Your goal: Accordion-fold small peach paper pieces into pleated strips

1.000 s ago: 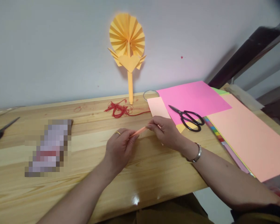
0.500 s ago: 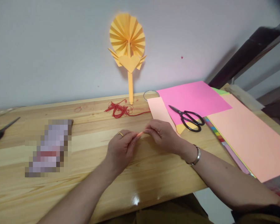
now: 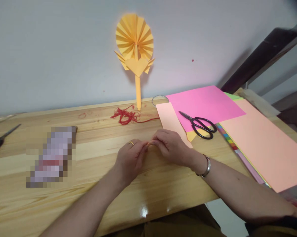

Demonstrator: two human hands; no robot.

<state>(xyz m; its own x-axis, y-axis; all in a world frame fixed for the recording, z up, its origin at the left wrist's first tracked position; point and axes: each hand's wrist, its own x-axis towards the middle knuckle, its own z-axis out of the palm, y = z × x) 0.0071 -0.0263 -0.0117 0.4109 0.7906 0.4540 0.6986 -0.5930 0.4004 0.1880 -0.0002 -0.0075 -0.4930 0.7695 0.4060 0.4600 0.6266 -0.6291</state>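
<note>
Item, hands: two, bare. The left hand [image 3: 131,157], a yellow ring on one finger, is pinching with thumb and fingertips; the right hand [image 3: 172,147], a silver bracelet at its wrist, is doing likewise, its outer fingers curling in.

Item, workpiece: one small peach piece [image 3: 149,143], probably paper. It is lying between the two sets of fingertips, which are almost meeting around it — most of it is hiding under the fingers, so its full shape cannot be told. Both hands are appearing to grip it, just above the tabletop [image 3: 94,168].

Step in hand, as judged: the fingers are seemingly creasing or shaping the small piece. The next move is calling for an even pinch from both sides, with the edges lining up and nothing tearing.

Item, stock: a narrow peach sheet [image 3: 168,113], lying partly behind the right hand; a pink sheet [image 3: 207,103] beyond it; a large peach sheet [image 3: 264,144] to the far right.

Item, tools: black-handled scissors [image 3: 191,118], resting on the papers near the right hand — neither hand is touching them.

Item, sundries: red string [image 3: 125,118], lying tangled; a yellow paper fan [image 3: 137,67], standing upright beside the wall.
</note>
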